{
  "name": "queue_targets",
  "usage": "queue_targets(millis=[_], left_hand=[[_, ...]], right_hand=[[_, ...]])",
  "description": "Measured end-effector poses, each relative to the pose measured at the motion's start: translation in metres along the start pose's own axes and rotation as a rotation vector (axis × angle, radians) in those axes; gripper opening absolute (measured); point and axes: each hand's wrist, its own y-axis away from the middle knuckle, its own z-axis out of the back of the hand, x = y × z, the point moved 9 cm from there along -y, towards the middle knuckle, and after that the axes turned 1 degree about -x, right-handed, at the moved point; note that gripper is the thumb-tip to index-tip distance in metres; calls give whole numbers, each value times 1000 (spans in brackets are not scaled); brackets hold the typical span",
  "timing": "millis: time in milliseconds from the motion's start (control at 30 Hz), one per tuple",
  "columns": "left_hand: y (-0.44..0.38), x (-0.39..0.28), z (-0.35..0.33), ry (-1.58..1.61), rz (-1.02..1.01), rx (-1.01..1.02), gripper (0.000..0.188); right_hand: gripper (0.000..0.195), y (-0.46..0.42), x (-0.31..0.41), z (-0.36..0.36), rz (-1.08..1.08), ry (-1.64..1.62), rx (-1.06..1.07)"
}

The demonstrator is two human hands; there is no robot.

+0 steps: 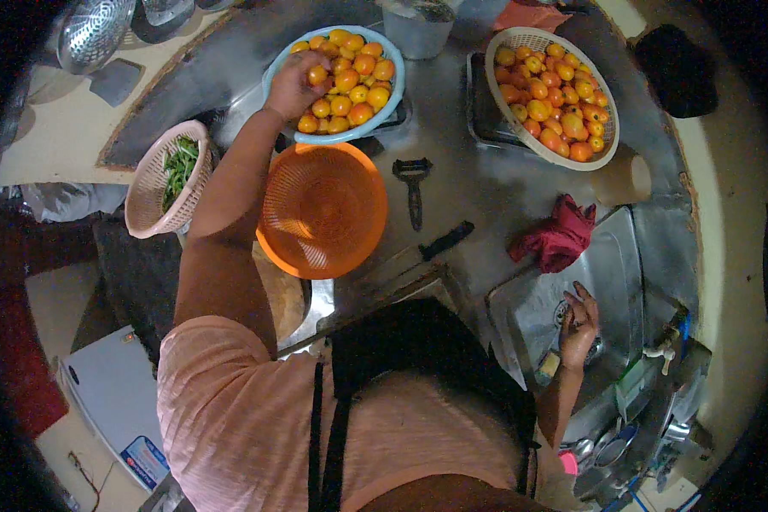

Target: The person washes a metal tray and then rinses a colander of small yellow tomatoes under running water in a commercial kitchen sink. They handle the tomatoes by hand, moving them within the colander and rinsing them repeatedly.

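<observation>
My left hand (293, 84) reaches into a light blue basket (398, 96) heaped with orange-yellow tomatoes (347, 80). Its fingers and thumb close around one tomato (317, 75) at the left of the heap. Just below that basket, an orange plastic colander (323, 205) has only its perforated inside showing. My right hand (579, 323) hangs over the steel sink (627, 256), fingers loosely curled and apart, with nothing seen in it. A sponge (549, 365) is near that hand in the sink.
A cream basket of tomatoes (553, 102) tilts at the back right. A peeler (413, 189) and a knife (447, 240) lie on the steel counter. A red cloth (560, 237) drapes at the sink's rim. A pink basket (150, 192) holds green chillies or beans (180, 168).
</observation>
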Motion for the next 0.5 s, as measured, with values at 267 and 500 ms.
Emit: queue_targets(millis=[267,500], left_hand=[[-8,14,11,-14,105,-90,28],[-34,-46,-58,-627,-259,86,56]], right_hand=[[27,-40,10,-40,119,-3,112],[25,-47,18,-62,216,-22,160]])
